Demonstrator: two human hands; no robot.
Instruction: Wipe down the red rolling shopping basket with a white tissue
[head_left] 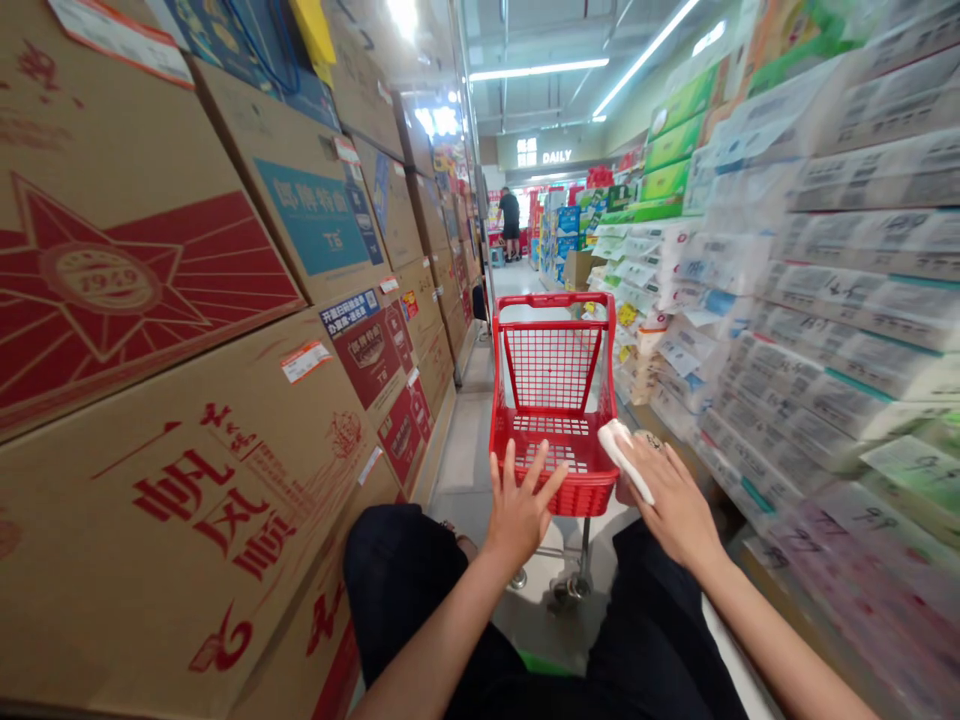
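Straight ahead, between my knees, stands a red plastic shopping cart (551,440) with a grid back and slotted floor. Nothing lies in its basket. My left hand (521,500) is open, fingers spread over the near rim of the cart; whether it presses on the rim is hard to tell. At the cart's right side, my right hand (667,495) holds a folded white cloth (626,460) under its palm and fingers, against or close to the outer edge. Part of the cloth is hidden beneath the hand. Casters (574,590) show under the cart.
Stacked cardboard boxes (187,480) form a wall close on the left. On the right, piles of plastic-wrapped paper packs (847,330) rise beside the aisle, blurred. A person in dark clothes (510,220) stands far down the aisle.
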